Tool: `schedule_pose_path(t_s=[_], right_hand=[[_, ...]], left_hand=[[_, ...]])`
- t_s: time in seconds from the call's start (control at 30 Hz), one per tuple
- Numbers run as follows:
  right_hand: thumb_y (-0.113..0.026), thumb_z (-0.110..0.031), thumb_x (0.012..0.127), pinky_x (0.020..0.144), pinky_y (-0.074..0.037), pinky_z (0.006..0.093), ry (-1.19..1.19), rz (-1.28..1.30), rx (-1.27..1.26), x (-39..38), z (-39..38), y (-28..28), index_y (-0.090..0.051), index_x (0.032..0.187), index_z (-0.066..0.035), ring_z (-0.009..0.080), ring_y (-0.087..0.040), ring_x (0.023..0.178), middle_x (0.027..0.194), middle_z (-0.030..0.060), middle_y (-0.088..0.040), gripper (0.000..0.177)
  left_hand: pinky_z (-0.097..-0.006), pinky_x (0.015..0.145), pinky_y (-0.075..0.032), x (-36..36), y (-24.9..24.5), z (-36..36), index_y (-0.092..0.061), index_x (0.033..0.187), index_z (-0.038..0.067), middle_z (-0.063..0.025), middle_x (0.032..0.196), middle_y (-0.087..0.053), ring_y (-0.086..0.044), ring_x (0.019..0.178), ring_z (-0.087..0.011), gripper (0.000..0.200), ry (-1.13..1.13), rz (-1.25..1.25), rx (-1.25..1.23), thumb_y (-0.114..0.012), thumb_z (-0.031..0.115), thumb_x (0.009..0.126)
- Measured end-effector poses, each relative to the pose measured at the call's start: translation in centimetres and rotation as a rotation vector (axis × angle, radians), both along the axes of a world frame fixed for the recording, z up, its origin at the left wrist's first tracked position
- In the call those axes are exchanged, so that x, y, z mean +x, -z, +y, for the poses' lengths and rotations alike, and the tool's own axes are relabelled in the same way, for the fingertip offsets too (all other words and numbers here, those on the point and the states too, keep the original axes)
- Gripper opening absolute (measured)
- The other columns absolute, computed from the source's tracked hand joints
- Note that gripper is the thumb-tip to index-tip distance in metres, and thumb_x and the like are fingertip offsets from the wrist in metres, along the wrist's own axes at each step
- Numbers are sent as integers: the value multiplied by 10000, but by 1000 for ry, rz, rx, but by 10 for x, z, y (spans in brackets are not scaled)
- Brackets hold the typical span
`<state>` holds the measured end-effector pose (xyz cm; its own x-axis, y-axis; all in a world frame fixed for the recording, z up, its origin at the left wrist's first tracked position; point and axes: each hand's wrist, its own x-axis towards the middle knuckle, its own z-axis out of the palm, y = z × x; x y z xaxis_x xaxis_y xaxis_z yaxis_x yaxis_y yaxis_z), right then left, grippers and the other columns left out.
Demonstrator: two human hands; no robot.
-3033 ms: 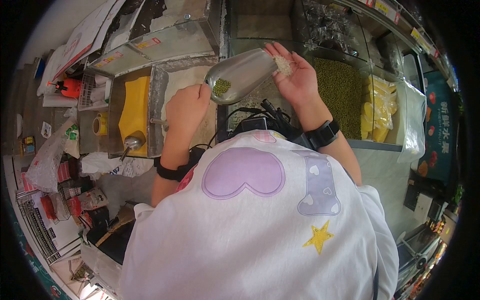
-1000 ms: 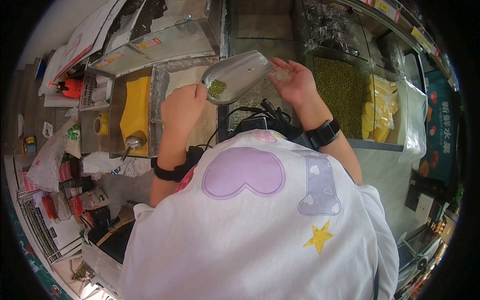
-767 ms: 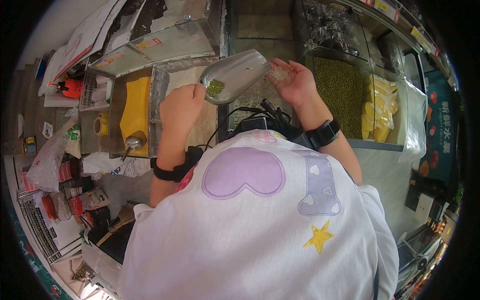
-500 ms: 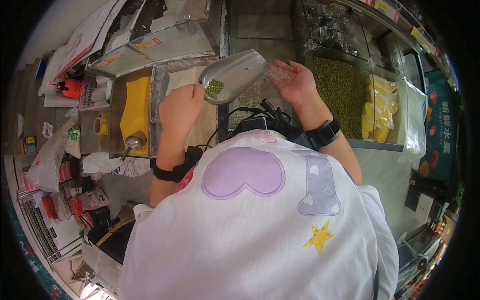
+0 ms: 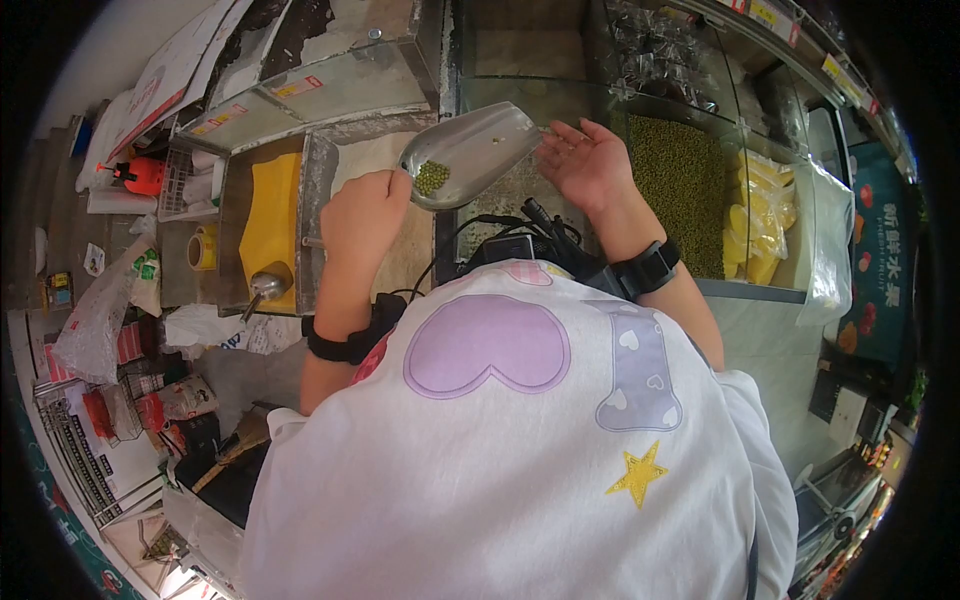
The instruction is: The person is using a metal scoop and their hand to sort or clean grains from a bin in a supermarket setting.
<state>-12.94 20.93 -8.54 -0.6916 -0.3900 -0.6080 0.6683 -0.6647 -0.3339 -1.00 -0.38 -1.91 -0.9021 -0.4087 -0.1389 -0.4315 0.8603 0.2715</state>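
My left hand (image 5: pixel 365 215) is closed round the handle end of a metal scoop (image 5: pixel 475 150), which points to the upper right. A small heap of green beans (image 5: pixel 430 179) lies in the scoop near the handle, with a few pale bits closer to its mouth. Just right of that mouth is my right hand (image 5: pixel 585 165), palm up, fingers spread and slightly curled, with nothing clearly visible in it. Below the scoop, a bin (image 5: pixel 518 183) shows scattered small grains through its glass.
A bin of green beans (image 5: pixel 675 190) and yellow packets (image 5: pixel 757 220) are on the right. On the left, a second scoop (image 5: pixel 267 287) rests by a yellow sheet (image 5: pixel 272 215). Black cables (image 5: pixel 480 220) run between my arms and the bins.
The clear, whitish material seen on my right palm no longer shows there. The pale bits in the scoop have shifted slightly to the right. Both hands have barely moved.
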Motion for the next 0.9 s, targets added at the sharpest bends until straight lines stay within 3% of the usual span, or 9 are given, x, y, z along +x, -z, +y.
schedule_pose_path(t_s=[0.07,0.13,0.37,0.47,0.53,0.57,0.63,0.73,0.9], right_hand=[[-336,-288,914,1076,-98,491,-16,1,3,1,1,-2,-378,1271,28,380,-264,1254,1339,216,-318,479],[-351,-347,883,1044,28,592,-151,81,46,5,2,-10,-328,1355,-71,427,-48,1341,1445,215,-154,547],[-376,-403,862,981,64,670,-253,-20,53,4,-1,-22,-335,1373,-134,479,28,1326,1490,137,-52,579],[-429,-417,842,991,56,660,-305,17,107,4,-2,-17,-414,1315,-128,466,-46,1319,1471,132,-119,555],[-517,-361,828,1028,-104,604,-380,190,118,5,-1,-14,-482,1223,-105,384,-282,1246,1353,139,-335,472],[-517,-361,828,1028,-104,604,-380,191,117,5,-1,-11,-482,1223,-105,384,-282,1246,1353,139,-335,472],[-613,-253,793,992,-304,455,-447,348,141,5,-3,-7,-512,1146,-85,249,-464,1081,1154,88,-505,404],[-658,-164,762,893,-403,332,-515,438,233,8,-5,-12,-513,1145,-61,172,-526,999,1056,50,-569,421],[-665,-118,741,863,-428,308,-544,514,474,12,-7,-21,-516,1151,-54,161,-543,973,1046,51,-576,441]], left_hand=[[-443,660,-465,0,0,0,-649,788,53,-189,766,-623,-597,745,-385,409,1,3,4,-392,365,850],[-440,658,-464,0,0,0,-649,788,53,-189,762,-622,-596,743,-384,411,0,6,1,-393,368,852],[-437,653,-465,0,-2,1,-644,780,53,-184,759,-619,-596,742,-379,416,6,-7,-6,-393,376,854],[-437,653,-465,0,-2,1,-644,774,53,-181,756,-619,-596,741,-377,412,24,-5,-7,-396,373,852],[-437,651,-466,0,0,-1,-646,772,55,-179,752,-619,-596,737,-375,407,50,7,-5,-401,370,849],[-437,651,-466,0,0,-1,-646,772,55,-179,752,-619,-596,737,-375,407,50,7,-5,-401,370,849],[-437,645,-466,0,-1,-1,-647,767,57,-180,746,-618,-596,728,-376,407,86,12,-12,-401,372,845],[-409,629,-447,-1,1,-2,-647,793,54,-157,729,-615,-594,720,-358,405,84,-8,-20,-413,379,855],[-425,620,-441,-1,-4,2,-634,773,52,-170,728,-603,-582,714,-371,394,123,-2,-29,-415,371,849]])
